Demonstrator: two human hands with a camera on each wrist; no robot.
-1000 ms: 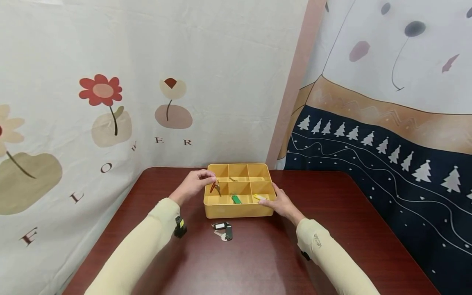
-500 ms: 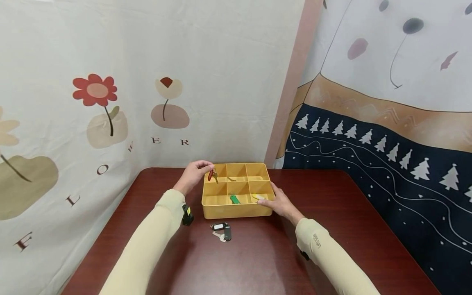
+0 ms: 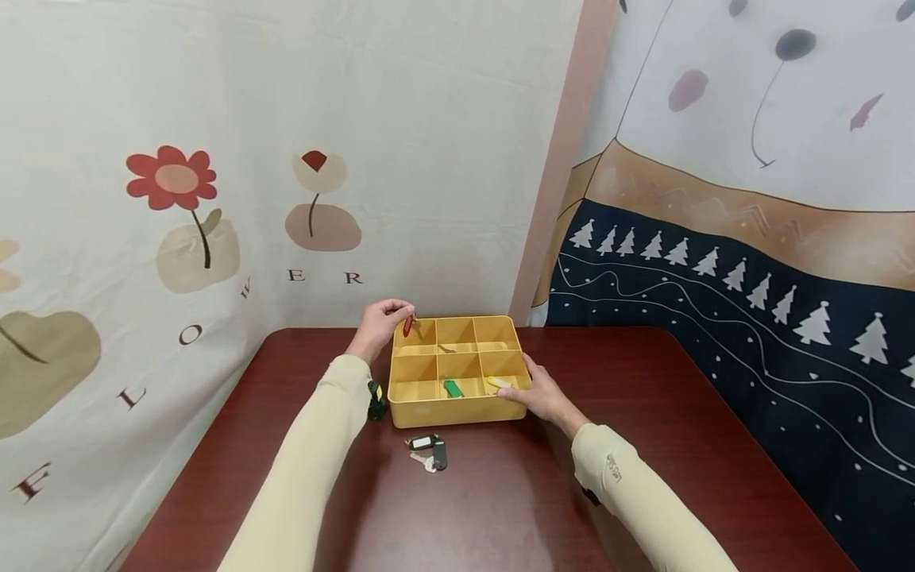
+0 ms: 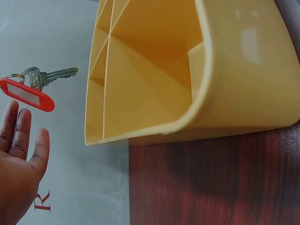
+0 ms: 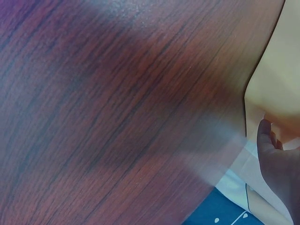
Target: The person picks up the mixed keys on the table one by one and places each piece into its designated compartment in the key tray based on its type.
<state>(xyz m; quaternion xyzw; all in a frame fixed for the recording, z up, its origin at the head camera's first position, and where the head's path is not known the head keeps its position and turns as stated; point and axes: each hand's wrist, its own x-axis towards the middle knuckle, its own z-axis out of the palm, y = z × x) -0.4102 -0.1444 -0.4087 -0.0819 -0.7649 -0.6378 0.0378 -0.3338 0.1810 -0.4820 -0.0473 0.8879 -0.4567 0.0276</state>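
My left hand [image 3: 382,327] holds a key with a red key tag [image 3: 408,326] over the back left compartment of a yellow divided box [image 3: 457,413]. In the left wrist view the key [image 4: 58,75] and its tag hang from a ring, beside the fingertips; the pinching point is cut off at the frame's edge. My right hand [image 3: 543,395] grips the box at its front right corner, thumb over the rim and fingers along the side. A green key tag [image 3: 453,388] lies in the front middle compartment, a yellow key tag [image 3: 496,382] in the front right one.
A key-like thing [image 3: 446,349] shows in the back middle compartment. In front of the box, black key tags [image 3: 439,455] with silver keys [image 3: 427,462] lie on the dark red table [image 3: 493,508]. Printed cloth [image 3: 429,159] hangs behind the table.
My left hand has carried the red-tagged key back and slightly up, from over the front left compartment to the back left one. My right hand keeps its grip on the box.
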